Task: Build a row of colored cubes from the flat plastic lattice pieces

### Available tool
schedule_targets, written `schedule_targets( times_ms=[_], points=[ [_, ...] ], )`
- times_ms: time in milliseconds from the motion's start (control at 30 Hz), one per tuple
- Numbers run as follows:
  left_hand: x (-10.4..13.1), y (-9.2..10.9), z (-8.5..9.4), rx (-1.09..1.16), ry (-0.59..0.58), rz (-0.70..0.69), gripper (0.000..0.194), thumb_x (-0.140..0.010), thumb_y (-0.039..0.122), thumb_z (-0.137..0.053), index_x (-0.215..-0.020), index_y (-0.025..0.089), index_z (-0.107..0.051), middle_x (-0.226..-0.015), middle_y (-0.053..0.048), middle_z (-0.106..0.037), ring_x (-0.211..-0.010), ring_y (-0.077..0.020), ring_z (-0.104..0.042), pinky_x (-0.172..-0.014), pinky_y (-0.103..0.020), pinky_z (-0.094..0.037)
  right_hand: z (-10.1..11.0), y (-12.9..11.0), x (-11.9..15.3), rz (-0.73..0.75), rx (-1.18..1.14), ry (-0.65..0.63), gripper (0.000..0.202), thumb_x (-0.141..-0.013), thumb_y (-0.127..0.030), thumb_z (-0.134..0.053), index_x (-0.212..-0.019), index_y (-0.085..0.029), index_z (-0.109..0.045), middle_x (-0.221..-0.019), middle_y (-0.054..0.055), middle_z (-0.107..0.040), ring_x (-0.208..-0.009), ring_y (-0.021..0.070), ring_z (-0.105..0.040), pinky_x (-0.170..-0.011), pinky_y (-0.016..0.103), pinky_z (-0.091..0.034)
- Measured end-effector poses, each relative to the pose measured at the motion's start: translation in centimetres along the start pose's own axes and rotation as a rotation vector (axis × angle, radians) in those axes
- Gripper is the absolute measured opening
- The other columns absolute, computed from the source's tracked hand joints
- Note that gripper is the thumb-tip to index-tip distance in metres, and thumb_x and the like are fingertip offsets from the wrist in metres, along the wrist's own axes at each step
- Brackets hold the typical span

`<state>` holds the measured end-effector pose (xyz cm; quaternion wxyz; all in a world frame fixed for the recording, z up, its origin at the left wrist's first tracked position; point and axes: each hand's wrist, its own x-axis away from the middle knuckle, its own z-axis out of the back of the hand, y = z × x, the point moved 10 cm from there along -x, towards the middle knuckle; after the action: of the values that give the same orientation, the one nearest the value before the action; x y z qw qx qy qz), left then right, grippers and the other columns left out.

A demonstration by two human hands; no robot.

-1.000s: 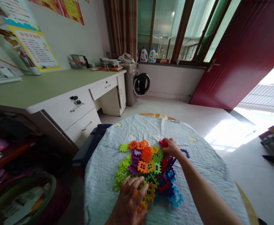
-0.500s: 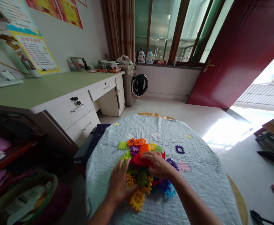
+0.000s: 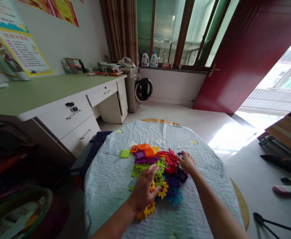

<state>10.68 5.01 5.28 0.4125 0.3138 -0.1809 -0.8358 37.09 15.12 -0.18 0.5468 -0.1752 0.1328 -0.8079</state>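
Note:
A heap of colourful interlocking plastic pieces lies on the cloth-covered round table [image 3: 105, 186]. My left hand [image 3: 145, 187] rests on the near left side of the heap, fingers apart, over green pieces [image 3: 139, 170] and yellow pieces [image 3: 149, 209]. Beside the red pieces [image 3: 170, 162], my right hand [image 3: 187, 162] touches a small purple piece [image 3: 180, 154] with its fingertips; whether it grips the piece is unclear. Orange pieces [image 3: 142, 147] form the far edge of the heap, and blue pieces [image 3: 172, 186] the near right. A single lime piece [image 3: 125, 153] lies apart at the left.
A green-topped desk [image 3: 50, 86] with white drawers runs along the left wall. Behind the table are a washing machine [image 3: 133, 89] and a red door [image 3: 225, 59]. A basket [image 3: 48, 199] stands at lower left, and a black stand [image 3: 260, 217] at lower right.
My right hand has moved right, off the red pieces to the purple piece. My left hand has moved right over the green pieces. Red pieces now sit farther right, and the view has shifted.

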Motion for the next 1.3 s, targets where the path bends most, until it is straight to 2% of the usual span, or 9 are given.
schedule_targets(
  times_ms=[100,233,400,600,733,1000,1133,1233,1300],
  points=[
    [-1.6,-2.1,2.1,-0.064,0.119,0.07,0.054,-0.085,0.023,-0.056,-0.138,0.023,-0.046,-0.142,-0.012,-0.05,-0.135,-0.0283,-0.044,-0.113,-0.05,-0.037,-1.4,-3.2,0.9,0.157,-0.222,-0.063,0.056,-0.089,-0.058,-0.039,-0.124,-0.019,-0.06,-0.125,0.013,-0.061,-0.121,0.0279,-0.054,-0.103,0.044,-0.04],
    [-2.3,-8.7,5.1,-0.08,0.303,0.395,0.061,-0.077,0.038,-0.067,-0.131,0.016,-0.05,-0.14,-0.018,-0.048,-0.135,-0.0352,-0.041,-0.111,-0.054,-0.035,-1.4,-6.2,1.9,0.26,-0.412,-0.09,0.052,-0.081,-0.058,-0.054,-0.116,-0.02,-0.063,-0.111,0.01,-0.065,-0.104,0.0246,-0.063,-0.091,0.038,-0.049],
    [-3.3,-13.4,3.5,0.113,0.088,0.608,0.069,-0.073,0.049,-0.069,-0.129,0.014,-0.052,-0.126,-0.016,-0.061,-0.121,-0.031,-0.056,-0.108,-0.046,-0.038,-2.8,-7.9,2.4,0.183,-0.625,-0.227,0.054,-0.073,-0.049,-0.067,-0.117,-0.019,-0.059,-0.093,0.006,-0.069,-0.084,0.0219,-0.067,-0.075,0.036,-0.054],
    [-5.1,-11.3,-0.3,0.522,-0.166,0.595,0.071,-0.065,0.041,-0.077,-0.127,0.015,-0.055,-0.124,-0.014,-0.064,-0.113,-0.0285,-0.061,-0.101,-0.04,-0.046,-3.9,-11.5,4.1,0.283,-0.837,-0.364,0.06,-0.068,-0.046,-0.074,-0.12,-0.022,-0.058,-0.105,0.005,-0.07,-0.098,0.0236,-0.066,-0.087,0.04,-0.053],
    [-5.6,-8.6,-0.7,0.668,-0.174,0.499,0.082,-0.061,0.036,-0.082,-0.133,0.015,-0.049,-0.127,-0.014,-0.062,-0.116,-0.0291,-0.059,-0.103,-0.042,-0.045,-3.9,-12.5,5.4,0.299,-0.967,-0.425,0.059,-0.068,-0.044,-0.075,-0.12,-0.023,-0.055,-0.105,0.004,-0.069,-0.095,0.0207,-0.066,-0.087,0.038,-0.053],
    [-3.3,-7.9,3.7,0.607,0.059,0.411,0.048,-0.073,0.034,-0.073,-0.115,0.018,-0.056,-0.116,-0.009,-0.064,-0.108,-0.0228,-0.063,-0.099,-0.039,-0.05,-1.5,-15.9,7.8,0.477,-0.825,-0.312,0.033,-0.074,-0.035,-0.068,-0.103,-0.022,-0.064,-0.099,0.003,-0.068,-0.092,0.0184,-0.062,-0.088,0.035,-0.049],
    [-0.7,-9.7,6.9,0.367,0.216,0.398,0.034,-0.077,0.038,-0.069,-0.103,0.018,-0.061,-0.112,-0.008,-0.059,-0.112,-0.0243,-0.058,-0.104,-0.043,-0.046,-1.5,-20.0,10.0,0.714,-0.731,-0.484,0.022,-0.078,-0.037,-0.065,-0.092,-0.021,-0.071,-0.098,0.003,-0.068,-0.091,0.0172,-0.061,-0.087,0.032,-0.047],
    [1.9,-10.4,8.4,0.269,0.263,0.388,0.039,-0.08,0.043,-0.066,-0.112,0.02,-0.059,-0.12,-0.01,-0.056,-0.121,-0.0267,-0.054,-0.109,-0.047,-0.041,-2.0,-21.4,9.8,0.758,-0.703,-0.624,0.029,-0.081,-0.045,-0.061,-0.087,-0.019,-0.072,-0.087,0.002,-0.068,-0.08,0.0153,-0.06,-0.076,0.028,-0.048],
    [3.9,-10.3,8.7,0.211,0.252,0.378,0.051,-0.083,0.045,-0.062,-0.127,0.021,-0.052,-0.132,-0.012,-0.051,-0.13,-0.0282,-0.048,-0.112,-0.049,-0.038,-2.4,-20.7,7.4,0.649,-0.582,-0.543,0.033,-0.083,-0.047,-0.057,-0.084,-0.018,-0.072,-0.079,0.002,-0.067,-0.073,0.0147,-0.06,-0.07,0.027,-0.047]
  ],
)
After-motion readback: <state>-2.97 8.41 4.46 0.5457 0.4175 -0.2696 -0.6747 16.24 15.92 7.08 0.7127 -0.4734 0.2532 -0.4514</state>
